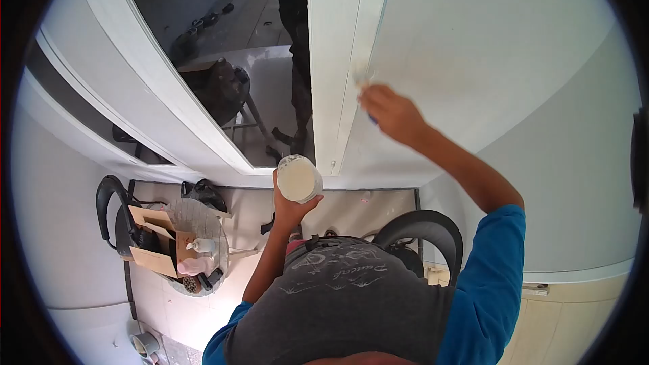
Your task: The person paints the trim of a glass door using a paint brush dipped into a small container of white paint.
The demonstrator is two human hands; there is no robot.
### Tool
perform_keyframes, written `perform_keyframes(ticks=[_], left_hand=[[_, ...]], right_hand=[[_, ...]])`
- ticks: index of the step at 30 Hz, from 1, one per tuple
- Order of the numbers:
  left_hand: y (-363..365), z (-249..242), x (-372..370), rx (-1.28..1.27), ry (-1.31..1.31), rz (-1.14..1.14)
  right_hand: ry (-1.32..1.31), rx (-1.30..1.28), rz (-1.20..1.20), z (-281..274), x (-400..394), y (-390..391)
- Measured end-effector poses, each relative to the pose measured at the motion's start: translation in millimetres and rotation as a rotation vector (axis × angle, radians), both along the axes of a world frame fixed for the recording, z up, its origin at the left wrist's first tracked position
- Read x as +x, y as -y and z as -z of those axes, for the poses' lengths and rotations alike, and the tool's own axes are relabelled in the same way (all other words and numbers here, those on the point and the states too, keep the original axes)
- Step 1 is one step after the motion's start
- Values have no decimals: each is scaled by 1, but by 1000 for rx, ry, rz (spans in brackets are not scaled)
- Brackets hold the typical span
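Note:
My left hand (292, 211) is wrapped round a round tub of cream-white paint (299, 180), held out in front of my waist with its open top facing up. White smears mark the tub's rim. Higher up and to the right, my right hand (393, 113) grips a paintbrush (362, 77), its bristles blurred and right at the white window frame (338, 88). A thin bluish line runs along the seam between this frame and the white wall (473, 47). Fingers of the right hand hide most of the brush handle.
Dark reflective glass (236, 74) fills the frame's left side. At lower left, a round table (220, 230) bears an open cardboard box (152, 261) and bottles (203, 246). One black chair (111, 196) stands beside it, another chair (433, 226) behind my right side. A grey bucket (144, 344) sits at bottom left.

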State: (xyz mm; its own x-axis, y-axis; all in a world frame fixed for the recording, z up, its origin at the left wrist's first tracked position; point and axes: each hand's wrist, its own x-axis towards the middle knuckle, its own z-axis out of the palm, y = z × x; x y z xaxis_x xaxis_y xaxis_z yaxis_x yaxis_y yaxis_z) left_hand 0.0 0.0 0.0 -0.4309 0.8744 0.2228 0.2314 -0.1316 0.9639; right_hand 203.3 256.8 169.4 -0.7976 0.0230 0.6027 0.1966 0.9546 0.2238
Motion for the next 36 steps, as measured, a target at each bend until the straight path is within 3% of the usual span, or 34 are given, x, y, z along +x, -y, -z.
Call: perform_keyframes(ticks=[2,5,7,9,10,12,15,19,21,23,25,27,29,32,36], left_hand=[[1,1,-1,-9,3,-32],[-8,5,7,32,25,-19],[-7,5,-4,29,12,-11],[-9,2,-3,30,19,-1],[-8,-3,-3,35,8,7],[-6,-5,-2,38,3,18],[-4,-1,1,37,-22,18],[-3,-2,3,9,-14,-7],[-4,-10,7,10,7,1],[-5,-18,8,76,-53,-3],[-9,-28,10,97,-12,19],[-7,-34,15,75,16,28],[-10,-34,16,80,-15,45],[-13,-37,16,86,-48,70],[-15,-41,10,108,-98,62]], right_hand=[[88,-354,87,8,-2,15],[-132,-411,64,-43,-4,-16],[-177,-466,106,-127,-11,-7],[-368,-225,19,-187,-12,-4],[-374,-223,18,-210,-13,-7],[-499,185,-129,-237,-12,-13],[-439,378,-85,-209,-13,-21],[-134,358,-34,-99,-8,-5],[-25,-92,-20,-69,-6,12],[-40,-245,11,-81,-4,5],[-206,-285,57,-128,-6,-6],[-372,-219,17,-189,-5,2],[-538,130,-104,-227,-6,-5],[-507,345,-121,-232,-13,-18],[-209,417,-43,-134,-10,-13]])
